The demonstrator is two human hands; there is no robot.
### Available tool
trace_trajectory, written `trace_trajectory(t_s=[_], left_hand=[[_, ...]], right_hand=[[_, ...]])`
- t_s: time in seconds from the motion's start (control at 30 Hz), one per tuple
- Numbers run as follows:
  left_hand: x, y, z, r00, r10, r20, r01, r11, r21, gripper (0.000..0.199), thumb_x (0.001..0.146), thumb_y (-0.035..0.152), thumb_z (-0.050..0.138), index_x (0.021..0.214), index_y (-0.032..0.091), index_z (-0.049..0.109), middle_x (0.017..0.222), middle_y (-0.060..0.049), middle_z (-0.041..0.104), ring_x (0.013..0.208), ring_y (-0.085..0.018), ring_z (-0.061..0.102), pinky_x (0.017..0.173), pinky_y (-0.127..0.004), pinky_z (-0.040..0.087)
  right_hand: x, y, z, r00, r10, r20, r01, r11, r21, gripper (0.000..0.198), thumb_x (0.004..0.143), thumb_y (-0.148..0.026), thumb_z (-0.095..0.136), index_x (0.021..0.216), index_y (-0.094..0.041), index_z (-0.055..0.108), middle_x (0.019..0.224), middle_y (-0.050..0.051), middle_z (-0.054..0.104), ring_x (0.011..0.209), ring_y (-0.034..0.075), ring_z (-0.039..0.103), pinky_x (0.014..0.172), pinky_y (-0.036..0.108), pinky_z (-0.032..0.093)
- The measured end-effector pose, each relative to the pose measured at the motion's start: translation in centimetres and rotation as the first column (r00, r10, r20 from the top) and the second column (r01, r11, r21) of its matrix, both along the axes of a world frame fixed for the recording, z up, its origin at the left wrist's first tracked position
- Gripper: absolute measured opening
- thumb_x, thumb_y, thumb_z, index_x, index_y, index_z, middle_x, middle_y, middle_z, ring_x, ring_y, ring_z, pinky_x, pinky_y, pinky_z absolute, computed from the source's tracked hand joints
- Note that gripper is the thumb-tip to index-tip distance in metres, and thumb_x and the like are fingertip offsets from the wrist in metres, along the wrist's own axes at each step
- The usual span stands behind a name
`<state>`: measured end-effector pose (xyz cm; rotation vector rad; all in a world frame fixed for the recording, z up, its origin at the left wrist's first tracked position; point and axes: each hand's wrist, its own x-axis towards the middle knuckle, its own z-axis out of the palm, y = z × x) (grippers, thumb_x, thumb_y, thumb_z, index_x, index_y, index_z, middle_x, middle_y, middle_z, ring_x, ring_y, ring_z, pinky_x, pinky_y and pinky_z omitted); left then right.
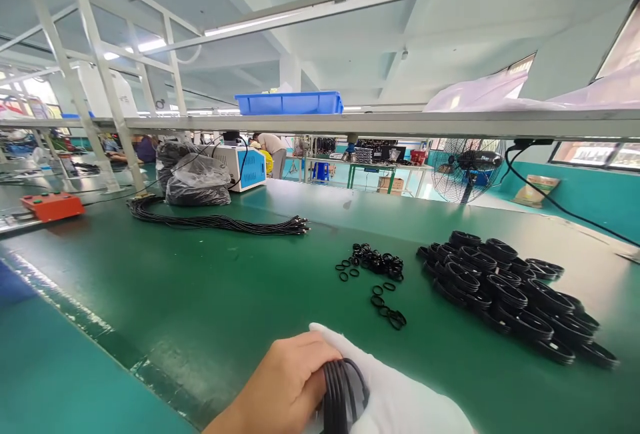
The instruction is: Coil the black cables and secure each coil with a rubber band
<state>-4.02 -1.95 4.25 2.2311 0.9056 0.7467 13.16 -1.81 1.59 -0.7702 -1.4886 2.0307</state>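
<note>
At the bottom of the head view, a coil of black cable [336,394] is held between my two hands. My bare left hand [295,377] is closed round its left side, with the fingers curled over the loops. My right hand [395,387], in a white glove, presses against the right side; its fingers reach behind the coil and are partly hidden. The lower part of the coil runs out of the frame. Just beyond my hands lie several loose small black rings [389,311], with a larger heap of black rings [375,261] behind them.
Many coiled black cables [505,287] are piled on the green table [240,287] at right. A bundle of straight cables [215,222] lies farther back, near plastic bags [197,181], a blue-and-white machine [245,167] and a red control box [53,206]. Overhead, a shelf holds a blue tray [290,104].
</note>
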Motion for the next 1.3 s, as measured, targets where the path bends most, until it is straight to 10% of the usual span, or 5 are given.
trace_trajectory(t_s=[0.23, 0.6, 0.97, 1.3], left_hand=[[0.3, 0.0, -0.4, 0.990, 0.139, -0.015, -0.139, 0.990, -0.027, 0.025, 0.081, 0.013, 0.039, 0.081, 0.021, 0.063, 0.080, -0.001, 0.058, 0.069, -0.013, 0.054, 0.062, -0.021, 0.041], [0.8, 0.5, 0.0, 0.941, 0.327, 0.089, -0.222, 0.794, -0.566, 0.013, 0.074, 0.022, 0.054, 0.086, 0.021, 0.049, 0.063, 0.008, 0.049, 0.049, -0.009, 0.048, 0.047, -0.020, 0.040], [1.6, 1.3, -1.1, 0.903, 0.386, -0.187, -0.426, 0.854, -0.299, 0.007, 0.067, 0.016, 0.052, 0.070, 0.022, 0.049, 0.056, 0.007, 0.049, 0.051, -0.010, 0.041, 0.046, -0.021, 0.028], [1.2, 0.0, -2.5, 0.898, 0.432, 0.080, -0.417, 0.896, -0.152, 0.022, 0.071, 0.007, 0.046, 0.069, 0.021, 0.063, 0.069, 0.003, 0.055, 0.061, -0.011, 0.052, 0.057, -0.021, 0.040]], right_hand=[[-2.0, 0.4, 1.7, 0.981, -0.184, -0.067, 0.186, 0.982, 0.019, 0.042, 0.046, -0.018, 0.078, 0.081, -0.018, 0.056, 0.071, -0.003, 0.052, 0.069, 0.013, 0.052, 0.065, 0.026, 0.044], [-1.6, -0.2, 1.2, 0.992, -0.124, -0.020, 0.119, 0.978, -0.173, 0.030, 0.055, -0.023, 0.069, 0.080, -0.009, 0.062, 0.072, 0.007, 0.062, 0.066, 0.019, 0.063, 0.061, 0.031, 0.051], [-2.3, -0.2, -0.1, 0.990, -0.112, 0.091, 0.127, 0.975, -0.181, 0.014, 0.053, -0.011, 0.060, 0.067, -0.009, 0.062, 0.052, 0.002, 0.059, 0.040, 0.009, 0.054, 0.039, 0.016, 0.043], [-3.0, -0.5, -0.1, 0.994, -0.101, 0.041, 0.109, 0.954, -0.279, 0.013, 0.050, -0.010, 0.064, 0.063, -0.009, 0.061, 0.048, 0.001, 0.054, 0.046, 0.012, 0.058, 0.041, 0.018, 0.049]])
